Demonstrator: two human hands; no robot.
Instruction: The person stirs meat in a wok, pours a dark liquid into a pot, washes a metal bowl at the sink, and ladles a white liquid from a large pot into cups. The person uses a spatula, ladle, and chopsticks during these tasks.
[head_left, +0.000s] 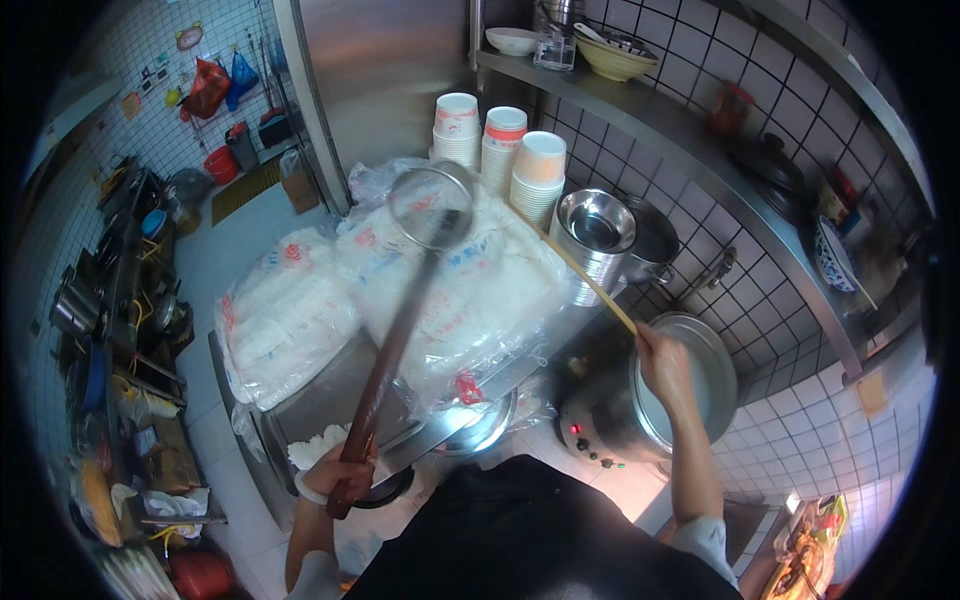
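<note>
My left hand (341, 474), with a white band at the wrist, grips the brown wooden handle (390, 360) of a long strainer. Its round wire head (433, 204) hangs over large clear plastic bags (480, 277) of soft white contents, possibly noodles. Near my left fingers lies a white frilly clump (319, 447) on the steel counter (322, 386); what it is I cannot tell. Long pale chopsticks (589, 279) are held in my right hand (664, 361), their far ends reaching towards the bags. My right forearm crosses a steel cooker pot (720, 375) of pale, cloudy liquid.
Stacked paper bowls (537, 176) and steel bowls (594, 232) stand behind the bags, beside a dark-mouthed pot (652, 236). A steel shelf (675, 124) with crockery runs along the tiled wall. Cluttered racks (142, 330) line the left. Below the cooker's rim, a red light (576, 429) glows.
</note>
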